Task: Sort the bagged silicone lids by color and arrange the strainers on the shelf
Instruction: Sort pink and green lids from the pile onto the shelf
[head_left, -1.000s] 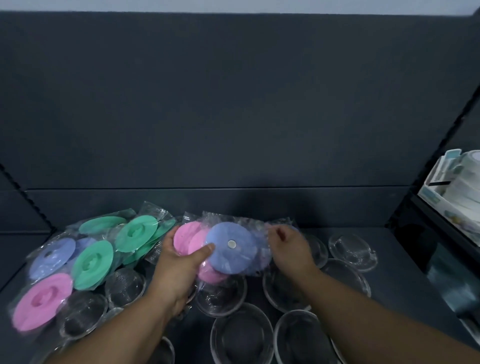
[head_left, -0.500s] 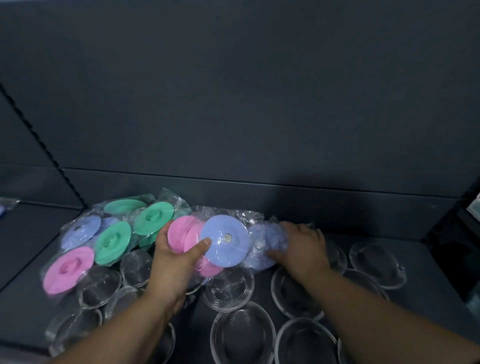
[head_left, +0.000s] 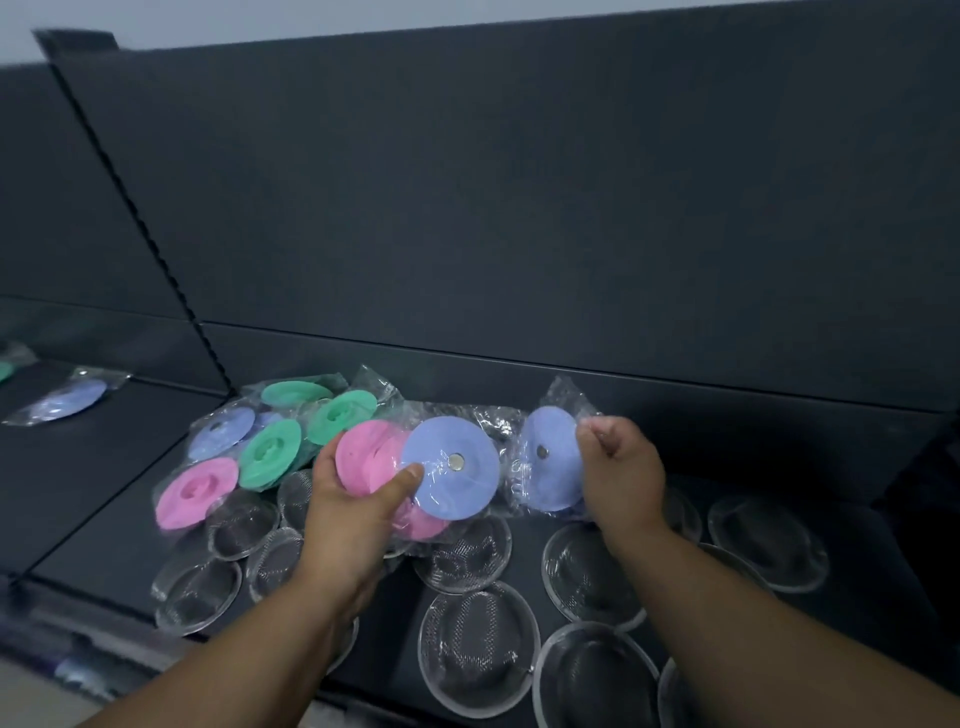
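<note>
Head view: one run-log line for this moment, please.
left hand: grips pink and blue bagged lids | right hand: pinches separate blue bagged lid

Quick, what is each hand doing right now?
Left hand: closed, gripping the pink lids and the front purple lid, all bagged.
Right hand: closed, pinching the other bagged purple lid.

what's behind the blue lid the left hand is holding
Bagged pink lids, fanned out behind the blue lid in the left hand. At least two show; the blue lid and the hand cover the rest, so their count is unclear.
</note>
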